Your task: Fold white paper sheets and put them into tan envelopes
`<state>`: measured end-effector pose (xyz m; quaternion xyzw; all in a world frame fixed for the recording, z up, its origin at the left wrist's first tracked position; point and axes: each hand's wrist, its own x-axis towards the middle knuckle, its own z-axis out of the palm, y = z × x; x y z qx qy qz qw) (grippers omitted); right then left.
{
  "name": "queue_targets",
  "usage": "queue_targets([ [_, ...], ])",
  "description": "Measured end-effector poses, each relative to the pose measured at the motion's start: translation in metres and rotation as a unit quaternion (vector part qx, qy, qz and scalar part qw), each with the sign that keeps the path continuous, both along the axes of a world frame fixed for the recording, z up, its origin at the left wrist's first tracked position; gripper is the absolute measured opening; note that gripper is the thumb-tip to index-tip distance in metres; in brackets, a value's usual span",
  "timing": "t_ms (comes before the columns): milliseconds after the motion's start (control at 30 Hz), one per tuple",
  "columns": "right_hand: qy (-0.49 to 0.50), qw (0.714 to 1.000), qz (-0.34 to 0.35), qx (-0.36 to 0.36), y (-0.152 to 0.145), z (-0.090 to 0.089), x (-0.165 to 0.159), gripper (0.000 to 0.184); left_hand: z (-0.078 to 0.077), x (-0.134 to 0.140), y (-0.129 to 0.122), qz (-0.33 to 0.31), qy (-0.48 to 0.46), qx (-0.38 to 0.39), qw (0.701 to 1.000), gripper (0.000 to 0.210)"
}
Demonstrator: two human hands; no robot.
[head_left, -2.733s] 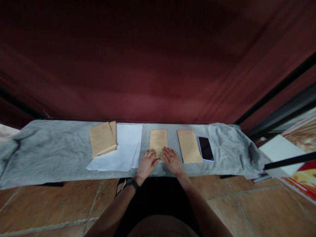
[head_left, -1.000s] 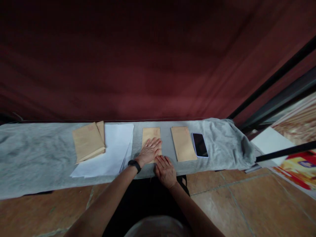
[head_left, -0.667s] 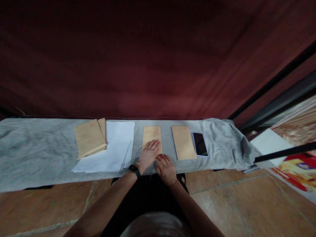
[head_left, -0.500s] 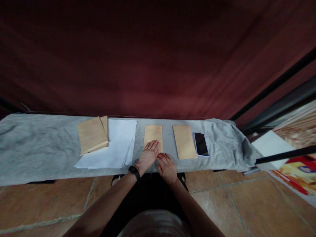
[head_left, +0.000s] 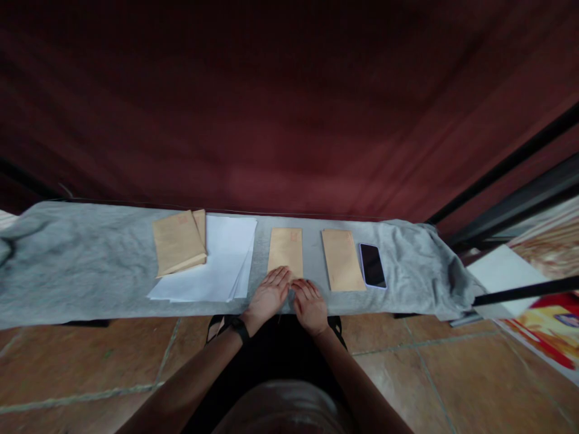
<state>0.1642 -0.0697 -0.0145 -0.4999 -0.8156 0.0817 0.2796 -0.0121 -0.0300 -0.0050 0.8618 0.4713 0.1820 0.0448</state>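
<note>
A brown paper envelope (head_left: 286,246) with a small red print at its upper right lies flat in front of me on the grey cloth. My left hand (head_left: 268,296), with a dark band on its wrist, rests over the envelope's near left end, fingers stretched out. My right hand (head_left: 310,306) lies at its near right corner, fingers also extended and flat. The fingertips of both hands come close together there. The near edge of the envelope is hidden under them.
Left of me, folded brown envelopes (head_left: 180,244) lie partly on white paper sheets (head_left: 221,262). To the right are more brown envelopes (head_left: 342,259) and a phone (head_left: 373,265). Everything rests on a narrow cloth-covered bench (head_left: 108,271) before a dark red curtain (head_left: 280,120).
My left hand has slid back toward me, down the envelope to its near end. My right hand stays at the near corner. The view has shifted slightly.
</note>
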Motion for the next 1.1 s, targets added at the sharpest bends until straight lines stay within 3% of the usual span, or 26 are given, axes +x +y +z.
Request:
queue_targets([
  [300, 0.03, 0.999, -0.024, -0.024, 0.003, 0.003, 0.002, 0.038, 0.007, -0.007, -0.011, 0.003, -0.013, -0.008, 1.0, 0.037],
  [633, -0.053, 0.994, 0.053, -0.077, 0.067, 0.007, 0.014, 0.043, 0.012, -0.004, -0.013, 0.007, -0.002, 0.026, 1.0, 0.034],
  [900, -0.15, 0.987, 0.028, -0.057, 0.106, 0.007, 0.012, 0.05, 0.016, -0.005, -0.015, 0.004, -0.001, 0.031, 0.999, 0.035],
  [1100, -0.152, 0.986, -0.033, -0.054, 0.12, 0.0, -0.002, 0.057, 0.013, -0.005, -0.015, -0.006, 0.007, 0.053, 0.999, 0.035],
])
